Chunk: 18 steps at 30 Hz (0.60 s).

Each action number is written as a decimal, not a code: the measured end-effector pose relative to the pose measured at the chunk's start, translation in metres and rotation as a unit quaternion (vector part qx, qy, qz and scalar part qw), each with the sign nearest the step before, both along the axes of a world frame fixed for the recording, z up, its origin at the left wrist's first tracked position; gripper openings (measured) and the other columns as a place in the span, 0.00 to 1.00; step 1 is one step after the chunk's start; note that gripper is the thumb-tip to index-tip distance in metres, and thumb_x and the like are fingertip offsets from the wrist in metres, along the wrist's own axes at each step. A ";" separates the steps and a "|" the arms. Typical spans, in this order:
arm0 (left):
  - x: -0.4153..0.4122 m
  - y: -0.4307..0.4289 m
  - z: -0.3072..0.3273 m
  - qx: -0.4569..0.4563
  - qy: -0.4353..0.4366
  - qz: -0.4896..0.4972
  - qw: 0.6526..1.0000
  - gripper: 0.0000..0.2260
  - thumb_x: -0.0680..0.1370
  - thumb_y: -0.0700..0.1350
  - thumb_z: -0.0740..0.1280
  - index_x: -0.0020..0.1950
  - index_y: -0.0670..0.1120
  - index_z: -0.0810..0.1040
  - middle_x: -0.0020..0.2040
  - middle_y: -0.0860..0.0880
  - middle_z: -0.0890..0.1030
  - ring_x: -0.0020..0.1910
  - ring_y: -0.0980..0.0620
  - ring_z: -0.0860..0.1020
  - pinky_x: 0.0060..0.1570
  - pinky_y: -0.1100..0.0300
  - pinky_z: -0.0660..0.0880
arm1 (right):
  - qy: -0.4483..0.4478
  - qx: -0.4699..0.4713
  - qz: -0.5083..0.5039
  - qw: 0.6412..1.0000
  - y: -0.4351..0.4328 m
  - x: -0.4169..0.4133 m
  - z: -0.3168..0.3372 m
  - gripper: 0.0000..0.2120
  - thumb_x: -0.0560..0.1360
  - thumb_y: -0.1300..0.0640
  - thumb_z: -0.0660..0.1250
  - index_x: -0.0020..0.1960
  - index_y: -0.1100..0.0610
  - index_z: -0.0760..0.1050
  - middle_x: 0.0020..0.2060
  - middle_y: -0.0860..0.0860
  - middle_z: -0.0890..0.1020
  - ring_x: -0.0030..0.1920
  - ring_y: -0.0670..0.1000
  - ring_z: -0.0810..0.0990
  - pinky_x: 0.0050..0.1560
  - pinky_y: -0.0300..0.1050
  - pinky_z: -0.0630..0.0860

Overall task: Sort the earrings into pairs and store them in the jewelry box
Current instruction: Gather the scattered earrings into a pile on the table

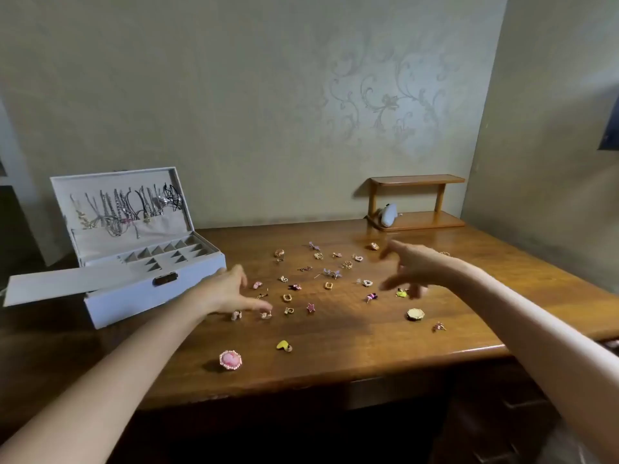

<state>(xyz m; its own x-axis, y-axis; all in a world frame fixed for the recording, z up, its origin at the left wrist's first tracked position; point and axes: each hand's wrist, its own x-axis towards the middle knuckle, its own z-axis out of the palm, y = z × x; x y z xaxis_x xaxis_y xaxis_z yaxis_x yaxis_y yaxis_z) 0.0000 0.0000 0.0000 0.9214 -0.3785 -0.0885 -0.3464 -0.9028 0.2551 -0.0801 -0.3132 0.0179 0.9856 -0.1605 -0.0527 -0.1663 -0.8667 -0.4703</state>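
Observation:
Several small earrings lie scattered over the wooden desk [335, 349]. Among them are a round pink one [230, 360], a yellow heart [283, 345], a pink star [311, 307], a gold disc [415, 314] and a gold square hoop [287, 298]. At the left stands the white jewelry box [140, 296], its lid up, with small empty compartments inside and necklaces hanging in the lid. My left hand [231, 291] hovers beside the box with fingers spread and holds nothing. My right hand [410, 267] hovers over the right part of the scatter, fingers loosely extended and blurred.
A small wooden two-tier shelf [417, 202] stands at the back right against the wall, with a grey object [388, 215] on its lower tier. The box's removed tray or flap [67, 286] juts out to the left. The desk's front edge runs close below the pink earring.

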 end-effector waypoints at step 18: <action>-0.005 -0.020 -0.044 -0.089 0.164 -0.002 0.982 0.26 0.62 0.50 0.80 0.47 0.45 0.66 0.49 0.48 0.69 0.36 0.49 0.80 0.36 0.56 0.78 | 0.111 0.118 -0.119 0.980 -0.021 0.010 -0.056 0.27 0.63 0.65 0.78 0.57 0.60 0.68 0.46 0.57 0.76 0.32 0.52 0.81 0.25 0.39 0.76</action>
<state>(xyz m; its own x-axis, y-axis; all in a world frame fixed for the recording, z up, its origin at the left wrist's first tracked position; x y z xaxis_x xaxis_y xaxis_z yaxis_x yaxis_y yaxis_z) -0.0051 -0.0197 -0.0438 0.8528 -0.4182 -0.3130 -0.2221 -0.8326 0.5073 -0.0704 -0.3344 -0.0377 0.8819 -0.3409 -0.3256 -0.4712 -0.6623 -0.5826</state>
